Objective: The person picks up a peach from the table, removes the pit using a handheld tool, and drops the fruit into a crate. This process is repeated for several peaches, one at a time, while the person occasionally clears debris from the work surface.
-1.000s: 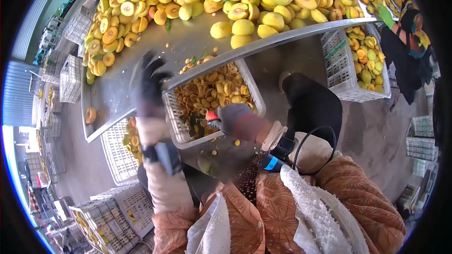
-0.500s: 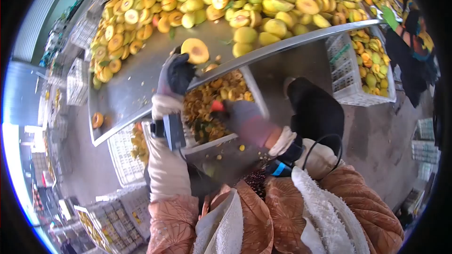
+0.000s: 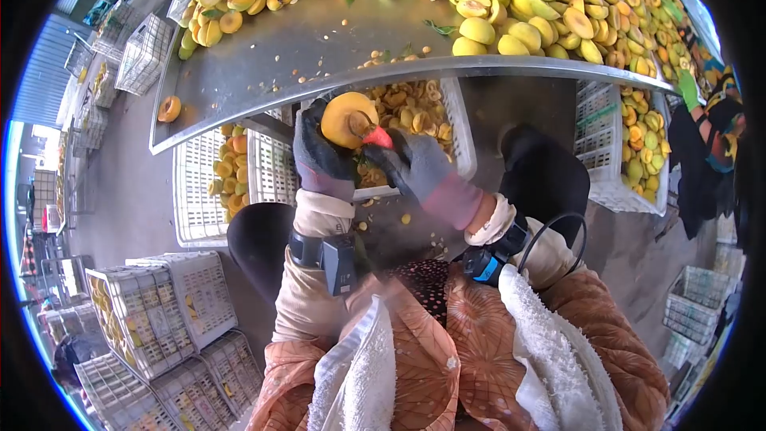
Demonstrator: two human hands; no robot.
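The left hand (image 3: 321,156), which half a second ago gripped a halved peach (image 3: 348,119) up at the table edge, has drawn it back over the crate (image 3: 461,128), where the right hand (image 3: 415,164) has swung its red-handled tool (image 3: 377,137) against the cut face.

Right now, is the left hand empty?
No, the gloved left hand grips a halved yellow fruit while the right hand works a red-handled tool into it.

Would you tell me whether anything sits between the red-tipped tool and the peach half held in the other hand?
Nothing visible does: the left hand holds the peach half cut face up, and the red-tipped tool in the right hand already touches its pit.
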